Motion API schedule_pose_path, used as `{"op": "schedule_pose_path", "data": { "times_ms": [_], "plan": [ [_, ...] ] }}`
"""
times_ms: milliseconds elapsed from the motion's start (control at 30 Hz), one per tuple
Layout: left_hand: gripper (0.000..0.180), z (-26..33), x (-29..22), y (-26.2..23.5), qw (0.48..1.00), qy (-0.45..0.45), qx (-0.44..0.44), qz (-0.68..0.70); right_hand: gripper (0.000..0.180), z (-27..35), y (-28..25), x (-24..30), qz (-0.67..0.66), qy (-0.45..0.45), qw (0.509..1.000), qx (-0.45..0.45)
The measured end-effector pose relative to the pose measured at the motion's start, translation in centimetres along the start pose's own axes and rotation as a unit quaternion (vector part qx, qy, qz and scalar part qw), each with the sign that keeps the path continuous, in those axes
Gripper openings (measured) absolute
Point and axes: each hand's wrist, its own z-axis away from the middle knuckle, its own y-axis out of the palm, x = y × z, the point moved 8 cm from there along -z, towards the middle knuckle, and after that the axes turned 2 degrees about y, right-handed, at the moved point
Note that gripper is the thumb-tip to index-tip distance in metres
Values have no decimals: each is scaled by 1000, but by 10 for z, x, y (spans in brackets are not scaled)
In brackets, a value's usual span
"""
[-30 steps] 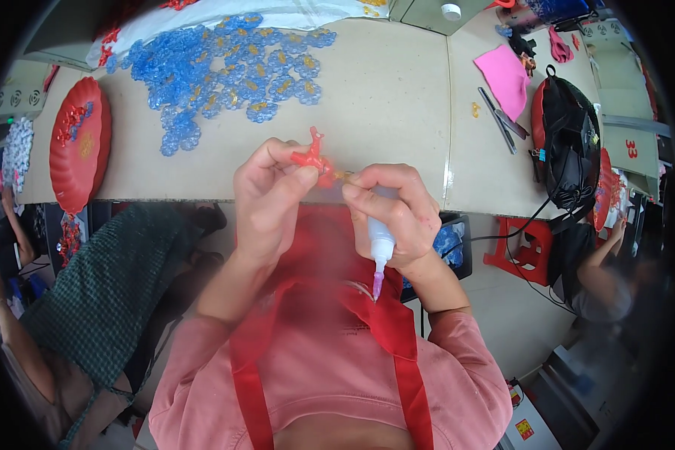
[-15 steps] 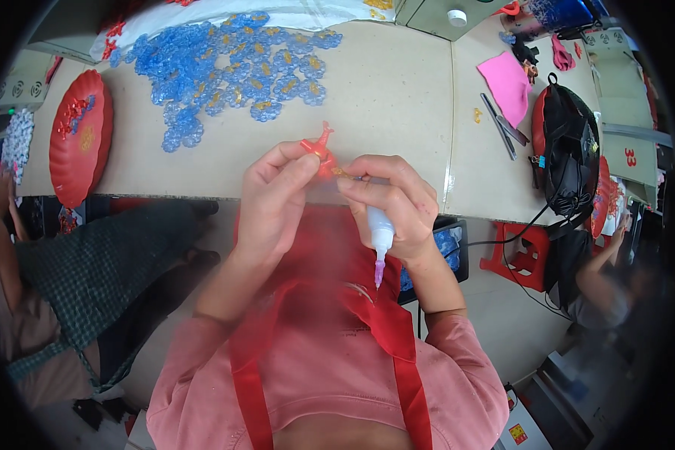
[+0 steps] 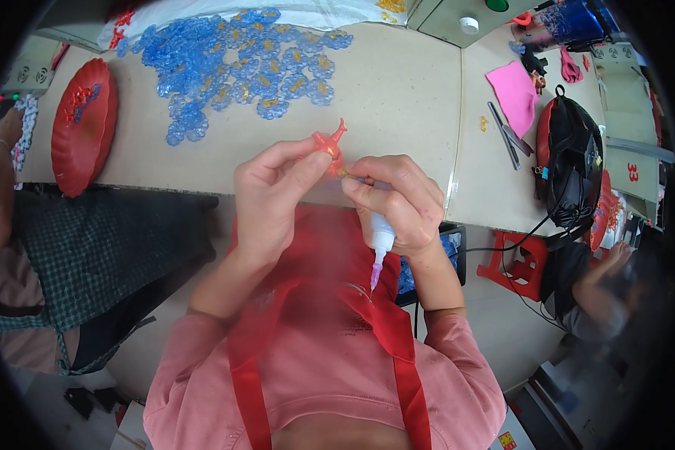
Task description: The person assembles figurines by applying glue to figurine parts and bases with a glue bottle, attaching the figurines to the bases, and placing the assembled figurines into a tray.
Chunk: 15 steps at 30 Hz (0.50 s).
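Note:
My left hand (image 3: 277, 180) pinches a small red plastic figure (image 3: 331, 146) with pointed projections, held up over the near edge of the table. Close beside it, my right hand (image 3: 401, 196) has thumb and forefinger closed on a tiny gold piece (image 3: 343, 172), which reaches the figure's lower side. Tucked in the same right hand is a white squeeze bottle (image 3: 383, 234), its purple needle tip (image 3: 376, 276) pointing down toward my red apron. Whether the gold piece touches the figure is too small to tell.
Many clear blue flower-shaped pieces (image 3: 195, 67), some with gold bits, cover the table's far left. A red scalloped tray (image 3: 85, 154) holds small parts. Tweezers (image 3: 503, 135), a pink cloth (image 3: 513, 94) and a black bag (image 3: 570, 161) lie right. Other people sit on both sides.
The red figure has tilted and shifted slightly right in my left hand. My right hand keeps its grip on the gold piece and bottle. The view has shifted a little.

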Motion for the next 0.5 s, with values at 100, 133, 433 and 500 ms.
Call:
{"op": "schedule_pose_path", "data": {
  "times_ms": [100,133,433,500],
  "plan": [
    [19,1,-3,0,1000,11,-9,-9,14,-2,1,0,4,-16,1000,11],
    [19,1,-1,-1,1000,4,-14,-8,14,-2,3,-1,9,-23,1000,16],
    [21,4,1,2,998,-9,-47,-35,14,-4,1,-1,10,-62,997,34],
    [21,6,3,4,998,-3,-51,-35,13,-4,0,-2,11,-62,998,29]
  ]
}}
